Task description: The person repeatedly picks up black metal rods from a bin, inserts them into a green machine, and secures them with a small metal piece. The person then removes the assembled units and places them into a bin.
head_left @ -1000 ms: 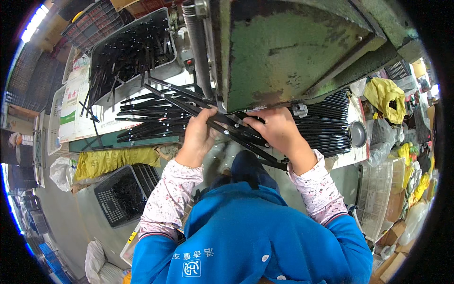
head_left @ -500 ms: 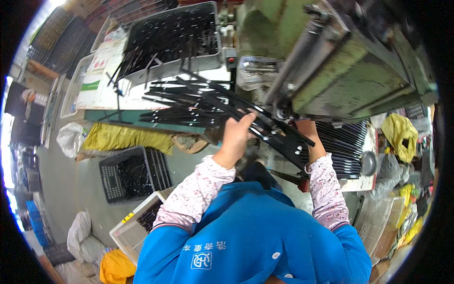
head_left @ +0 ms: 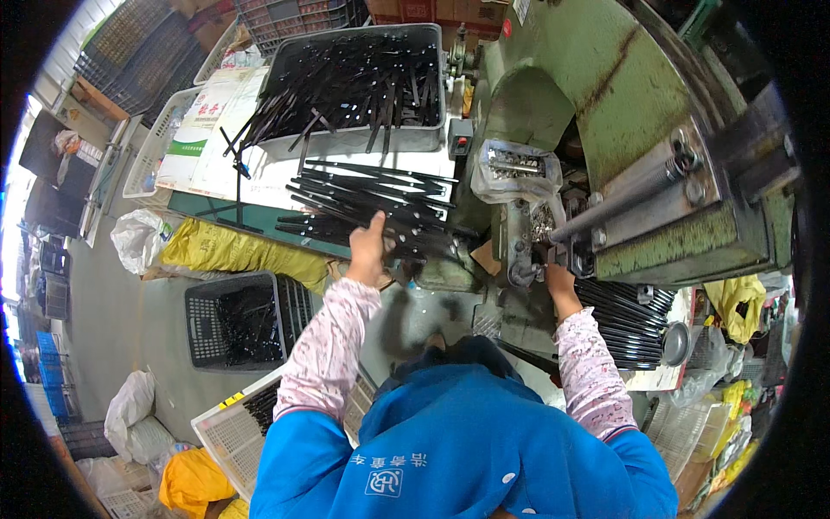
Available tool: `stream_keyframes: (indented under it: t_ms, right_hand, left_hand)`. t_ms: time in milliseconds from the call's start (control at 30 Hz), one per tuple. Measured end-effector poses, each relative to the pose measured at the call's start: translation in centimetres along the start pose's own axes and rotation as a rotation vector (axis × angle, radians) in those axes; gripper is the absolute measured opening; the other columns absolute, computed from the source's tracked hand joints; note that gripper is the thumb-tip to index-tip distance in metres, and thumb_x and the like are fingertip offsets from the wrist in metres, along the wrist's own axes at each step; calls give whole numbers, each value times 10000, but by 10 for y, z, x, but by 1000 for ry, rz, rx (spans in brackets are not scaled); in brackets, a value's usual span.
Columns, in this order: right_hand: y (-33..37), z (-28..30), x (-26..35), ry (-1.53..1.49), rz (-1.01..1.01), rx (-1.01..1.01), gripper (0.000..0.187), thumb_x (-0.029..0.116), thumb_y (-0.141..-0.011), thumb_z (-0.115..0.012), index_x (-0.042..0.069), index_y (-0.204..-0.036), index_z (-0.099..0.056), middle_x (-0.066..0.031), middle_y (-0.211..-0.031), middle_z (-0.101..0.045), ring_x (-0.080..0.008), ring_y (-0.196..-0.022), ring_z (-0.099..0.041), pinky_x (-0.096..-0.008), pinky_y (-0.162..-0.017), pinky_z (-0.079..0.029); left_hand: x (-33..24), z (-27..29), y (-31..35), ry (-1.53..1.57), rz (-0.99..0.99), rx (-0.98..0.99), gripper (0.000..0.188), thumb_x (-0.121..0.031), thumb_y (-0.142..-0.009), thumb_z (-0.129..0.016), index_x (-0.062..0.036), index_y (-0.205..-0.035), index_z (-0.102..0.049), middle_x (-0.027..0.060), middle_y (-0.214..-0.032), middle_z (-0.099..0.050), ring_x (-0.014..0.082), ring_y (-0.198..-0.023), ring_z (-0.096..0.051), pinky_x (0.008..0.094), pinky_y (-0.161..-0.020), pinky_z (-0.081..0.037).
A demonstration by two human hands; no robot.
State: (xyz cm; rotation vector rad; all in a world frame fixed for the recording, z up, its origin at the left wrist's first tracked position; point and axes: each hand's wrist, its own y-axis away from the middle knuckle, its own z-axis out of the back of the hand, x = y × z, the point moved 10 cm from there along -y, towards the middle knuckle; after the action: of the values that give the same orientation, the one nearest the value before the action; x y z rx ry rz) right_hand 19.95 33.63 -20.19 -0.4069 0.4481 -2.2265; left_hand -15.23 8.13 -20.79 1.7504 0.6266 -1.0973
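My left hand (head_left: 368, 251) is at the near edge of a pile of flat black metal strips (head_left: 372, 195) on the bench. Its thumb stretches away from the fingers over the strips, and no strip shows clearly gripped in it. My right hand (head_left: 562, 285) is closed at the working end of a green press machine (head_left: 666, 221), beside its metal die holder (head_left: 521, 251). A small dark piece lies by its fingertips; whether it is held or part of the machine is hard to see. Below the press, glossy black rods (head_left: 627, 324) lie in rows.
A grey bin (head_left: 346, 140) heaped with black strips stands at the back of the bench. Metal bits lie in a plastic-lined tray (head_left: 519, 186). On the floor at left are a dark crate (head_left: 203, 324), a white crate (head_left: 220, 428) and a yellow sack (head_left: 233, 251). A round metal dish (head_left: 676, 344) sits at right.
My left hand has moved left from in front of the press to the strip pile. The dark bundle between my hands is gone from there. My right hand stays near the press; the view has shifted.
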Motion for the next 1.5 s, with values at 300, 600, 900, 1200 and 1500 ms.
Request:
stream_keyframes:
  t_ms: [300, 600, 900, 1200, 1500]
  right_hand:
    - [5, 13, -10, -118, -121, 102, 174, 99, -850, -592, 48, -1011, -634, -167, -964, -651, -333, -925, -615, -413, -803, -486]
    - [5, 18, -16, -139, -162, 86, 133, 65, -830, -612, 32, -959, -621, -166, -911, -660, -326, -867, -635, -404, -755, -499]
    - [26, 92, 21, -502, -408, -132, 101, 31, -811, -633, 17, -908, -609, -165, -857, -669, -319, -809, -654, -395, -706, -513]
    - [-14, 140, 269, -1764, -234, 776, 160, 176, -870, -658, 55, -907, -559, -76, -1040, -581, -209, -985, -537, -312, -892, -419]
    - [17, 175, 218, -777, 155, 583, 158, 208, -816, -675, 105, -903, -593, -101, -893, -539, -353, -793, -579, -443, -633, -466]
  left_hand:
    - [-45, -22, -101, -32, -114, 41, 481, -413, -964, -516, 19, -754, -521, 92, -610, -529, 195, -496, -558, 328, -412, -420]
    - [-68, -73, -77, 277, -113, 311, 240, -81, -971, -436, 140, -1053, -480, 203, -990, -587, 323, -929, -641, 403, -904, -547]
    - [49, -51, 113, 432, 230, 602, 171, -154, -935, -585, -31, -1047, -546, 74, -897, -612, 177, -811, -594, 310, -795, -511]
    - [87, -86, 237, -253, -1, 1337, 228, -198, -970, -500, -39, -1131, -526, 139, -1008, -625, 278, -860, -651, 393, -741, -542]
    - [-95, -81, 148, 120, -21, 860, 862, -685, -919, -285, 55, -1342, -413, 219, -1295, -538, 275, -1026, -625, 399, -855, -531]
